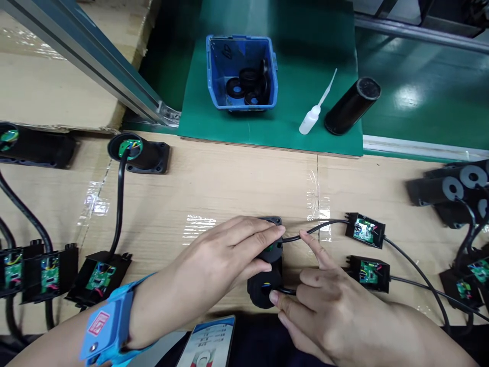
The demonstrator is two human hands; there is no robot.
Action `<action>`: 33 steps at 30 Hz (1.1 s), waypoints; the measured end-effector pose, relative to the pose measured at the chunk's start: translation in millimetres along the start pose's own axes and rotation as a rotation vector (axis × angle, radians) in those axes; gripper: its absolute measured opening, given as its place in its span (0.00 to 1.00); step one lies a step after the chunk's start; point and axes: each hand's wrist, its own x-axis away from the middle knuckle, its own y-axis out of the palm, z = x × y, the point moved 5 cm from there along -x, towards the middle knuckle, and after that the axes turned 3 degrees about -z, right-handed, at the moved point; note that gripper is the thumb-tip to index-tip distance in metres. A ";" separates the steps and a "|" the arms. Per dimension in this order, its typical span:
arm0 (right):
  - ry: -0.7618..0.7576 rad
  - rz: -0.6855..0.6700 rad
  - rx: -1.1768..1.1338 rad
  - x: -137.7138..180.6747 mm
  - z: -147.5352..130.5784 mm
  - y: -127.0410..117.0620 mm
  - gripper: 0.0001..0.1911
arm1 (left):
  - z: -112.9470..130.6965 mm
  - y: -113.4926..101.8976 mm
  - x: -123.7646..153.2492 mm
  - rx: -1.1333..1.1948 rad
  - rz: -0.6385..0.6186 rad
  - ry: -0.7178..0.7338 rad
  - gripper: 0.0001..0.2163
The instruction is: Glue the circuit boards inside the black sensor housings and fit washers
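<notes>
Two black cylindrical housings lie side by side in front of me, the far housing (272,251) mostly covered and the near housing (260,291) with its round end showing. My left hand (233,255) rests over the far one, its fingers and thumb closed around it. A thin black cable (324,224) runs from the far housing, and the outstretched index finger of my right hand (324,300) touches it. The right thumb presses at the mouth of the near housing, where a second cable (287,291) comes out under my curled fingers. To the right, the cables lead to open circuit boxes (365,230).
Finished-looking housings with cables (139,153) and open circuit boxes (100,278) stand at left. A blue bin (214,97) with black rings, a white dropper bottle (310,120) and a black cylinder (351,107) stand on the green mat (244,130). More housings (439,191) crowd the right edge.
</notes>
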 end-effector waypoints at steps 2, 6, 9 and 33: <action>0.010 -0.002 -0.005 -0.1 0.1 0.4 0.13 | 1.6 -0.3 -3.5 -0.062 -0.020 0.035 0.21; 0.008 -0.010 -0.011 0.3 -1.0 1.5 0.11 | 1.3 -1.3 -7.3 -0.148 -0.093 0.008 0.21; -0.001 -0.016 0.001 1.4 -1.0 2.8 0.11 | 4.2 -1.8 -11.5 -0.200 -0.123 0.031 0.17; 0.131 0.160 0.277 -10.4 20.1 5.9 0.17 | -19.1 9.1 -11.5 0.142 -0.094 -0.030 0.18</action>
